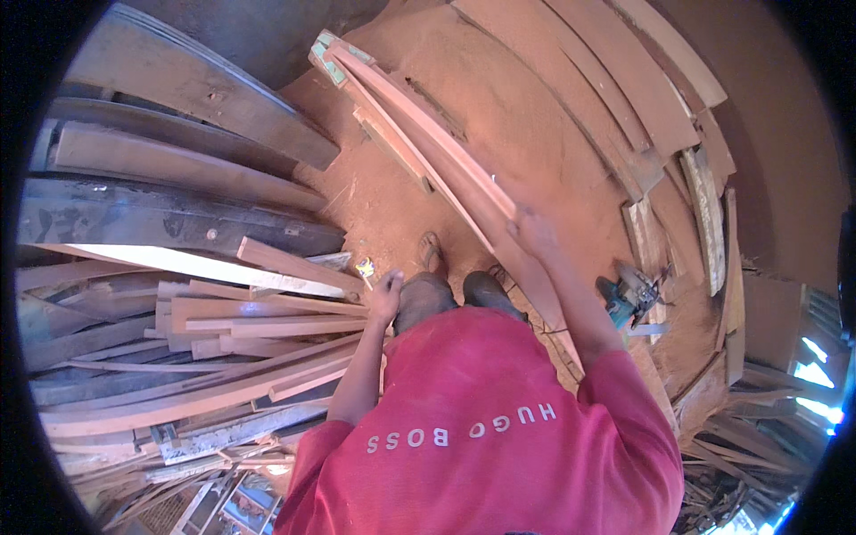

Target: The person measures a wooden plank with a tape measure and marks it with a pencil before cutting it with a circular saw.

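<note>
A long reddish wooden strip (428, 134) slants from the far left toward me, lying along a wider board (464, 192). My right hand (533, 230) is closed around the strip's near end, its fingers partly blurred. My left hand (387, 296) is closed beside my left knee, in front of the stacked timber. Whatever it may hold is too small to make out. Just beyond it shows a small yellow and blue object (365, 267). At their far end, the strip and board rest by a pale green block (328, 55).
Stacked planks (178, 209) and cut strips (267, 325) fill the left side. A teal power tool (624, 299) sits on the right, near a weathered board (704, 218). Long boards (615, 80) curve across the far right. Reddish dust covers the floor (526, 98).
</note>
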The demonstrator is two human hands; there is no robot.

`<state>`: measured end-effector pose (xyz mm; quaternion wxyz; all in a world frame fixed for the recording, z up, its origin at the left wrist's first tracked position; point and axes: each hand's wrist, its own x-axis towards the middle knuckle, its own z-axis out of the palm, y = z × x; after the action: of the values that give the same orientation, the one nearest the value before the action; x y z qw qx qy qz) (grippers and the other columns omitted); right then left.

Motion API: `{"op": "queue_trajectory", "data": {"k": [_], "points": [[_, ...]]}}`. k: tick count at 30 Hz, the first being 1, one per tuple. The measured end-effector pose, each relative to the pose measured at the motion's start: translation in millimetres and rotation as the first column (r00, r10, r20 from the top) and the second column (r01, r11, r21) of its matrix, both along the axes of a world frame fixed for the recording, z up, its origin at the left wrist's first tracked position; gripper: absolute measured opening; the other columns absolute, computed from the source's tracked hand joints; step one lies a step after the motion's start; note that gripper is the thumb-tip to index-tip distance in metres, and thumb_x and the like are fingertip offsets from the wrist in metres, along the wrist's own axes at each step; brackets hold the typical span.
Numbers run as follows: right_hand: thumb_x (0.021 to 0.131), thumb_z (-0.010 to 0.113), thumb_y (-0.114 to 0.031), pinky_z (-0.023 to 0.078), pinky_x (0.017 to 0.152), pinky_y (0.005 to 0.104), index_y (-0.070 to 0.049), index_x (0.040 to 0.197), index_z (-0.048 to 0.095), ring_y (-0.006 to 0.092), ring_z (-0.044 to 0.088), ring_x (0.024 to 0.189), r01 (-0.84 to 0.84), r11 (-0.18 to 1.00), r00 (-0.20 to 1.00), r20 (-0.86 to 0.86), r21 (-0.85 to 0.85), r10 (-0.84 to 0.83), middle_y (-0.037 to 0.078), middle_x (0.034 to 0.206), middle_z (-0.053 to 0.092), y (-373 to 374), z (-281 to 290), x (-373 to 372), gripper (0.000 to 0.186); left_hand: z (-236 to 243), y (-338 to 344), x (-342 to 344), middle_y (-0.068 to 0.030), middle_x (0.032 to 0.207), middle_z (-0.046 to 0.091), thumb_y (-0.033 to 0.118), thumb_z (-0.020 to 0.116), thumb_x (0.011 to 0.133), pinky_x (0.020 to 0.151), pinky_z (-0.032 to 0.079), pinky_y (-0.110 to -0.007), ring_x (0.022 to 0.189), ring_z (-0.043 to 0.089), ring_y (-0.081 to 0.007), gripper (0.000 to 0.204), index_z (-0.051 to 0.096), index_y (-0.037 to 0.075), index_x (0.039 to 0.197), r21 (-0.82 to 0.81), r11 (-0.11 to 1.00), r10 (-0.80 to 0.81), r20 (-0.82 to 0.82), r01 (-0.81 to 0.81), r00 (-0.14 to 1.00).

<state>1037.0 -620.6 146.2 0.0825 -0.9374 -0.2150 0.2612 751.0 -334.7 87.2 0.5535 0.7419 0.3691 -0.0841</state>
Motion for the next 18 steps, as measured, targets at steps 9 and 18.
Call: {"op": "queue_trajectory", "data": {"k": [9,18], "points": [[0.098,0.056,-0.03,0.05,0.075,0.0472,0.006,0.096,0.062,0.0435,0.064,0.082,0.04,0.941,0.951,0.277,0.336,-0.139,0.028,0.088,0.065,3.1,282.8,49.9,0.036,38.8,-19.6,259.9,-0.0124,0.115,0.069,0.056,0.047,0.102,0.105,0.044,-0.039,0.11,0.064,-0.0278,0.061,0.059,0.004,0.131,-0.724,0.648,0.378,0.034,-0.238,0.925],[0.104,0.051,-0.029,0.038,0.067,0.0353,0.001,0.074,0.052,0.0114,0.042,0.074,0.667,0.636,0.72,-0.114,0.388,-0.684,0.003,0.071,0.048,-82.4,296.0,-100.3,0.042,118.5,-71.7,334.1,-0.0176,0.111,0.066,0.083,0.037,0.088,0.094,0.052,-0.052,0.103,0.065,-0.0349,0.089,0.058,0.006,0.127,-0.978,-0.203,0.623,-0.098,0.039,0.776]]}}
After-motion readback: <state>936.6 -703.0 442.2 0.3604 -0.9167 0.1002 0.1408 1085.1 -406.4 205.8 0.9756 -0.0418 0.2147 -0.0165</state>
